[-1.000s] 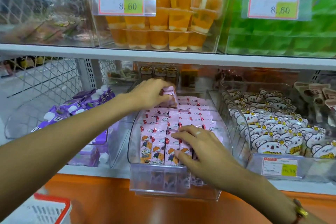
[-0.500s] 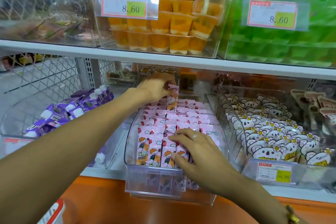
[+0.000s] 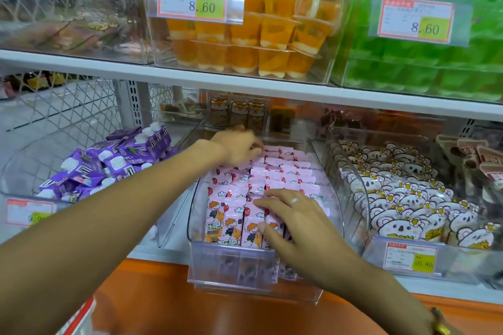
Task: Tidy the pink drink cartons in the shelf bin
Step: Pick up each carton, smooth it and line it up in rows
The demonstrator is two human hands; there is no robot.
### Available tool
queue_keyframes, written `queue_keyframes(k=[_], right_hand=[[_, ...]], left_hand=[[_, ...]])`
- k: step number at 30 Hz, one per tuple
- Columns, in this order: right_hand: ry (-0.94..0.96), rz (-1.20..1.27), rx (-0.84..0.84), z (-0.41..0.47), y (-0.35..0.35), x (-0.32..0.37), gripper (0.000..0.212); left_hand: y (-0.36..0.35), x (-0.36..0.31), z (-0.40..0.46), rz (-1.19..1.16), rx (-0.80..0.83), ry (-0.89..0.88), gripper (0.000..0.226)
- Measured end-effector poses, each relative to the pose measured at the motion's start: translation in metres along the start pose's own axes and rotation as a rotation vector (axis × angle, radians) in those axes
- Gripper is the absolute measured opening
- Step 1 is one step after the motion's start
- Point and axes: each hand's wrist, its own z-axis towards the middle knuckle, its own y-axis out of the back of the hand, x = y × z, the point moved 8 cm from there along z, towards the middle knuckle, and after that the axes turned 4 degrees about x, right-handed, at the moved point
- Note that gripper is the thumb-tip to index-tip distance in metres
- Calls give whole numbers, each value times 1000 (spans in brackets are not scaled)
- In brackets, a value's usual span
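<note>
Lifted carton [image 3: 268, 150] lowered, seemingly under left hand [image 3: 239, 146].

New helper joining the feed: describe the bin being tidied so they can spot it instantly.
Look at the lower shelf, under the orange jelly cups. The clear bin sits centred there, both hands inside. Only it holds pink drink cartons; purple cartons lie left, koala packs right.

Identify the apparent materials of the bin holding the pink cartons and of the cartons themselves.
Shelf bin: clear rigid plastic, glossy; the cartons show through its walls and its curved edges catch light. Pink drink cartons: seemingly printed paperboard with a smooth, slightly shiny coating, judging by their flat faces, sharp folds and cartoon print; a film overwrap can't be ruled out.
</note>
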Motion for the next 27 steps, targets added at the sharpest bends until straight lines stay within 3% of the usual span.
queue_keyframes(k=[5,12,20,24,27], right_hand=[[49,-51,-91,-4,12,18,37],[30,-90,31,-13,-7,19,66],[37,-134,50,-15,-11,18,64],[43,-135,49,-13,-11,16,61],[52,-88,34,-11,-6,16,62]], left_hand=[[-4,-11,-10,32,70,-40,29],[5,-8,-23,-117,-124,90,14],[44,-3,-58,-583,-518,205,22],[52,-2,-108,-927,-845,178,7],[55,1,-147,-1020,-1017,186,2]])
